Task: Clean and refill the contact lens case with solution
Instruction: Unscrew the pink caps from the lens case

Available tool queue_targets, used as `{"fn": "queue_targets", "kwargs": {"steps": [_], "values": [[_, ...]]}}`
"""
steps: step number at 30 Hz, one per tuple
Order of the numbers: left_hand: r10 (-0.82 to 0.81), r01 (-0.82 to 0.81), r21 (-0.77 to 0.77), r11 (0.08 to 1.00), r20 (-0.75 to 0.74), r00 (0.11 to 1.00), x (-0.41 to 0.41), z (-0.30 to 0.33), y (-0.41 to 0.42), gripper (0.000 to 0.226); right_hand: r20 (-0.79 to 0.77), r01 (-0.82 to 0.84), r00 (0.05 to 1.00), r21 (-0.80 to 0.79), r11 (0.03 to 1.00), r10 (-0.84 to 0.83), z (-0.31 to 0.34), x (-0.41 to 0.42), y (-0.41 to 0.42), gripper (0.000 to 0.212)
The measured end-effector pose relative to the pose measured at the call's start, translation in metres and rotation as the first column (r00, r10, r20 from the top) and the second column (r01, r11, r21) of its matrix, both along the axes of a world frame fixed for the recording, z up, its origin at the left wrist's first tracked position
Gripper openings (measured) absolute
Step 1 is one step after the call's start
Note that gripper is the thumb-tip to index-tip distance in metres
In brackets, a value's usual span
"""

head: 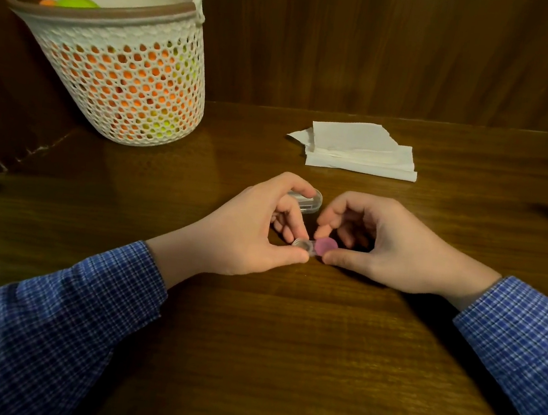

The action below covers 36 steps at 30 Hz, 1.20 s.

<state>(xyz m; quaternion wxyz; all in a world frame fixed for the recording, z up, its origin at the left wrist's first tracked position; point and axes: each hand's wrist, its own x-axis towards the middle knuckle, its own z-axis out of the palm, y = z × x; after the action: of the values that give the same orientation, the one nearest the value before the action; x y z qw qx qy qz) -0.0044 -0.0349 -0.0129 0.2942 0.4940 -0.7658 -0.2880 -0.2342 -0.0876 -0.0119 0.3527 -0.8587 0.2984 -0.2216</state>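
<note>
In the head view, the task seems to be in an early stage, as far as I can judge. The contact lens case [309,247] lies on the wooden counter [300,348], between the two hands. Its left well looks uncovered and clear, while the purple cap [326,245] sits on the right well, so I think the opening of the case is only half done. No bottle of solution is visible, and whether the open well is wet or dry is too small to tell; the cleaning and the refilling are probably both left to do. A stack of white paper tissues [359,150] waits behind the case, well apart from it, and it looks unused. The left hand [249,228] has a narrow grip: thumb and curled fingers pinch the left end of the case. The right hand [378,244] has also a curled grip, with thumb and fingertips around the purple cap. Just behind the case, under the left fingers, there is a small clear plastic box [307,203]. Far to the left behind the case stands a white mesh basket [122,78] with orange and green things inside.
</note>
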Motion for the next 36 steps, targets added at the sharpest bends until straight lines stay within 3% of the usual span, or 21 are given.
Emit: {"fn": "queue_targets", "kwargs": {"steps": [8, 13, 29, 36], "values": [[0.011, -0.011, 0.007, 1.000, 0.011, 1.000, 0.0001, -0.0006, -0.0005, 0.077, -0.002, 0.045, 0.999, -0.020, 0.999, -0.045, -0.0040, -0.0002, -0.0011, 0.039], [0.016, -0.017, 0.014, 1.000, 0.024, 1.000, 0.0008, -0.0006, -0.0015, 0.077, 0.035, -0.036, 0.999, 0.058, 0.998, 0.034, -0.0013, -0.0033, -0.0031, 0.036], [0.026, -0.027, 0.031, 0.999, 0.033, 0.999, -0.0003, 0.0017, -0.0004, 0.078, -0.011, -0.013, 1.000, 0.014, 1.000, 0.013, -0.0032, -0.0023, -0.0028, 0.043], [0.023, -0.024, 0.031, 0.999, 0.027, 0.999, 0.0002, 0.0009, -0.0001, 0.077, 0.022, -0.043, 0.999, 0.039, 0.998, 0.042, -0.0016, -0.0033, -0.0029, 0.035]]}}
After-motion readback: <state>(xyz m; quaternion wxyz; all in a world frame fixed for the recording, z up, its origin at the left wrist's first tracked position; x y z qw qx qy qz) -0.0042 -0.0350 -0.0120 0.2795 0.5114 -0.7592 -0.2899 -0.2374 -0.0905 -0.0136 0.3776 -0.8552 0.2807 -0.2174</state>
